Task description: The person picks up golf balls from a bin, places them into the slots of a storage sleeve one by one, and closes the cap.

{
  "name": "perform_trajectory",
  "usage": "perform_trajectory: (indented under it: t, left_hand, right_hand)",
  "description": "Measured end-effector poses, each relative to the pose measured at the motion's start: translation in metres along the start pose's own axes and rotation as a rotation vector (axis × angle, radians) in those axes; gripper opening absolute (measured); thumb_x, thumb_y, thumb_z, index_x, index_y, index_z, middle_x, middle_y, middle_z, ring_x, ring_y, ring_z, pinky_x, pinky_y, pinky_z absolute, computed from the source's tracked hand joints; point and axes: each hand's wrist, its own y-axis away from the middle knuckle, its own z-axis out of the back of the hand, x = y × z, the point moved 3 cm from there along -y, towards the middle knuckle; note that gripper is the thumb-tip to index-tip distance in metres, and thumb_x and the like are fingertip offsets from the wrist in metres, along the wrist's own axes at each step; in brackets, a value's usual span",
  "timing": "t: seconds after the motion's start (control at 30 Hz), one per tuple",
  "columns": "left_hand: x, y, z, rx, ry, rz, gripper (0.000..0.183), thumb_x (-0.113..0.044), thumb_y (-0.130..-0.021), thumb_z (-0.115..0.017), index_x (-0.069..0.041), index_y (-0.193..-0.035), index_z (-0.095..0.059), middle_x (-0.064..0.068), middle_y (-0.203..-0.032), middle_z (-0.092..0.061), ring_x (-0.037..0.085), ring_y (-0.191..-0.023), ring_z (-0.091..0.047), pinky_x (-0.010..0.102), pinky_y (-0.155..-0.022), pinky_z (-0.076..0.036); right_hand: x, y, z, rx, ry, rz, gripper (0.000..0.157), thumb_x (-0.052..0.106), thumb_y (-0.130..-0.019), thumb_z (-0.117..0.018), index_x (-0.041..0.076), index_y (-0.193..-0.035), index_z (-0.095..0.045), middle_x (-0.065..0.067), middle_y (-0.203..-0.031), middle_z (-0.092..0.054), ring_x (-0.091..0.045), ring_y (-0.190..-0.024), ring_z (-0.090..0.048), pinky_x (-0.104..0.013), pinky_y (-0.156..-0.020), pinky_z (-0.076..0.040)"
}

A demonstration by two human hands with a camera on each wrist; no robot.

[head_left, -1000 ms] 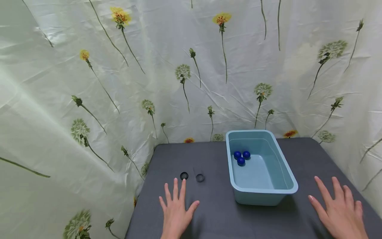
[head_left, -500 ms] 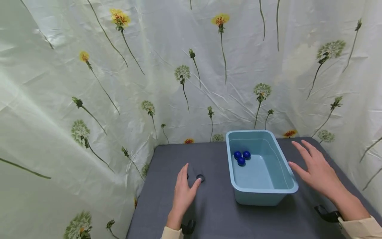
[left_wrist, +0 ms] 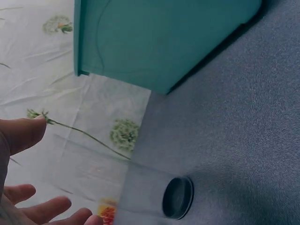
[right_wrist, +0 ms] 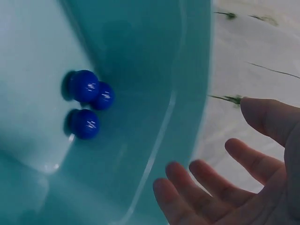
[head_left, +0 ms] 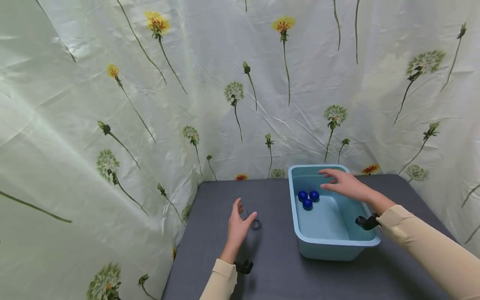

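Observation:
My left hand (head_left: 238, 228) is beside a clear cylinder (left_wrist: 105, 180) with a dark base (left_wrist: 178, 198), its fingers and thumb spread apart with nothing between them. In the head view that base shows as a dark ring (head_left: 256, 224) by the thumb. A separate black ring on the table is hidden behind this hand. My right hand (head_left: 346, 186) hovers over the blue plastic tub (head_left: 337, 242), fingers loosely bent and holding nothing. Three shiny dark blue balls (right_wrist: 85, 86) lie together on the tub's floor, to the left of that hand in the head view.
The tub stands on the right part of the dark grey table (head_left: 273, 266). A pale curtain (head_left: 168, 104) printed with dandelions hangs behind and along the left side. Black wrist straps (head_left: 367, 222) sit at both cuffs.
My right hand has swung left and forward from the table at the tub's right to above the tub. My left hand has moved forward and turned sideways by the cylinder, covering the black ring.

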Motion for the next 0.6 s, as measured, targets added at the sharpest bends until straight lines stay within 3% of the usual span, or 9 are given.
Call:
perform_trajectory:
  t: [0.13, 0.27, 0.43, 0.6]
  left_hand:
    - [0.005, -0.007, -0.01, 0.055, 0.03, 0.009, 0.077, -0.029, -0.092, -0.077, -0.016, -0.155, -0.035, 0.018, -0.146, -0.05, 0.035, -0.134, -0.047, 0.056, -0.101, -0.043]
    - [0.01, -0.01, -0.018, 0.067, 0.02, -0.019, 0.061, -0.022, -0.092, -0.076, -0.012, -0.146, -0.048, 0.017, -0.138, -0.058, 0.034, -0.13, -0.052, 0.055, -0.1, -0.044]
    - [0.013, -0.01, -0.025, 0.083, -0.011, -0.05, 0.044, -0.017, -0.09, -0.078, -0.013, -0.131, -0.062, 0.009, -0.129, -0.065, 0.031, -0.122, -0.059, 0.052, -0.097, -0.047]
    - [0.016, -0.008, -0.032, 0.168, -0.04, -0.052, 0.045, -0.02, -0.088, -0.08, -0.017, -0.131, -0.065, 0.002, -0.13, -0.065, 0.027, -0.124, -0.058, 0.049, -0.098, -0.048]
  right_hand:
    - [-0.011, -0.029, -0.02, 0.092, 0.024, -0.026, 0.057, 0.031, -0.1, -0.065, 0.0, -0.145, -0.049, -0.03, -0.133, -0.056, -0.046, -0.12, -0.055, -0.057, -0.09, -0.049]
    - [-0.027, -0.051, -0.044, 0.194, 0.044, -0.057, 0.055, 0.022, -0.097, -0.067, -0.004, -0.142, -0.05, -0.031, -0.128, -0.059, -0.043, -0.114, -0.06, -0.053, -0.087, -0.051]
    - [-0.044, -0.066, -0.071, 0.28, 0.069, -0.087, 0.05, 0.014, -0.093, -0.071, -0.004, -0.137, -0.056, -0.029, -0.127, -0.06, -0.035, -0.107, -0.063, -0.047, -0.084, -0.053]
    - [-0.051, -0.072, -0.088, 0.299, 0.12, -0.108, 0.043, 0.009, -0.09, -0.073, -0.001, -0.131, -0.064, -0.03, -0.132, -0.057, -0.034, -0.107, -0.061, -0.042, -0.08, -0.052]
